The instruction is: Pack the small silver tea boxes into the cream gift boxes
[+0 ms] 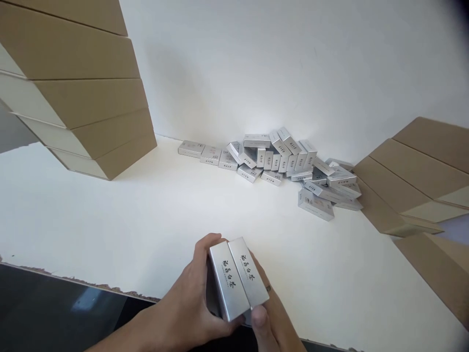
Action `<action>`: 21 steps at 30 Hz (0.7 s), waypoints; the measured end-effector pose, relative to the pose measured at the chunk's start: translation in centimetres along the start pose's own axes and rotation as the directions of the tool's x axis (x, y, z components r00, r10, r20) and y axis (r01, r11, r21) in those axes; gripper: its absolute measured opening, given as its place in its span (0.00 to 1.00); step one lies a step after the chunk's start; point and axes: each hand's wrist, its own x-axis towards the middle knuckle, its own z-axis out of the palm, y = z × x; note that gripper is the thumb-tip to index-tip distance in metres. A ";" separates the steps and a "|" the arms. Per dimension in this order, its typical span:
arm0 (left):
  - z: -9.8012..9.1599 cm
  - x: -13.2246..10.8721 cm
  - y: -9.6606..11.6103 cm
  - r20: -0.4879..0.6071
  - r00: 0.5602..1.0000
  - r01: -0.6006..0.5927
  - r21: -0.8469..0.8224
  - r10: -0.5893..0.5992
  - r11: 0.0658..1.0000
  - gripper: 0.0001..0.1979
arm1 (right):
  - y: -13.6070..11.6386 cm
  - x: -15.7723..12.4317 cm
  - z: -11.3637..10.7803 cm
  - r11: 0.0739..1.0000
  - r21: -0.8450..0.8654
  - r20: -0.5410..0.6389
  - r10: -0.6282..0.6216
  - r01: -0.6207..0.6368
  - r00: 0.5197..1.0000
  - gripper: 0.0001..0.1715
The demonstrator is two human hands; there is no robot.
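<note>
Two small silver boxes with dark printed characters are held side by side above the table's front part. My left hand point(192, 288) is closed round the left silver box point(227, 281), fingers behind it and thumb along its near edge. The right silver box point(249, 274) is gripped by my right hand point(269, 313), its thumb at the near corner and its other fingers mostly hidden behind the box. The two boxes lie nearly flush, with a thin seam between them.
Many like silver boxes point(271, 160) lie in a loose heap against the white wall point(278, 58). Tall brown cartons point(95, 98) are stacked at the left, more cartons point(414, 181) at the right. The white table point(146, 220) has a ragged front edge.
</note>
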 end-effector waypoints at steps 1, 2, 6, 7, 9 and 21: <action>0.4 0.1 0.1 -0.029 0.998 -0.064 -0.013 0.063 0.998 0.44 | -0.3 -0.1 0.0 1.000 0.009 0.017 -0.024 0.024 1.000 0.40; 0.8 0.3 0.3 -0.043 0.991 -0.126 -0.014 0.126 0.992 0.41 | -0.5 -0.2 -0.1 0.998 0.021 0.043 -0.054 0.053 0.998 0.38; -0.7 0.9 1.2 -0.098 0.974 -0.186 0.154 0.203 0.970 0.33 | 0.2 -0.5 -2.4 0.992 -0.021 0.050 -0.122 0.124 0.991 0.45; -2.0 1.2 1.4 -0.131 0.972 -0.158 0.258 0.197 0.953 0.33 | 0.8 -0.5 -3.4 0.992 -0.056 0.001 -0.117 0.117 0.993 0.46; -5.4 2.3 1.5 -0.191 0.959 -0.083 0.520 0.210 0.850 0.40 | 2.3 -0.5 -5.8 0.992 -0.099 -0.135 -0.087 0.074 0.987 0.41; -14.7 9.0 -0.5 -0.074 0.986 0.132 0.888 -0.147 0.440 0.46 | 2.2 0.8 -13.0 0.896 -0.417 -0.400 -0.030 -0.153 0.916 0.38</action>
